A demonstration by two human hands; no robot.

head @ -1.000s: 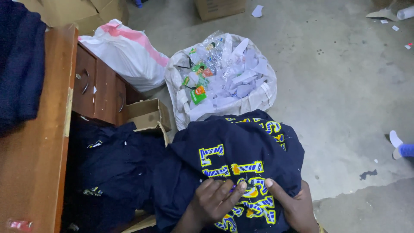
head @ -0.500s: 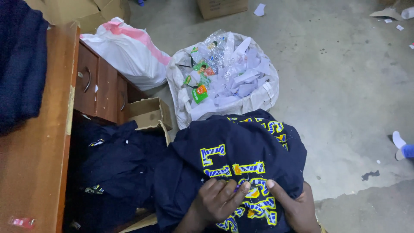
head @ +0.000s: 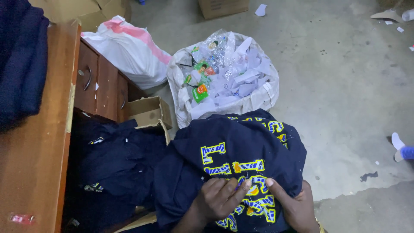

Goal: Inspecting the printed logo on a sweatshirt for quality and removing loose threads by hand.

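A dark navy garment (head: 241, 142) with yellow and blue block lettering lies bunched in my lap. My left hand (head: 220, 200) rests on its lower part, fingers curled into the printed fabric. My right hand (head: 293, 205) grips the cloth beside it, thumb pressed on the lettering. The two thumbs almost meet over the print. More navy garments (head: 114, 166) fill an open cardboard box (head: 148, 111) to the left.
A wooden desk (head: 36, 159) with drawers (head: 97, 86) runs along the left, dark cloth (head: 19, 60) piled on top. A white sack of paper and plastic scraps (head: 226, 75) and a white-and-pink bag (head: 129, 49) stand on the concrete floor (head: 345, 86). Someone's foot (head: 402, 149) shows at right.
Both hands have shifted slightly on the garment, fingers working the printed area. The view has drifted a little; the garment stays in my lap.
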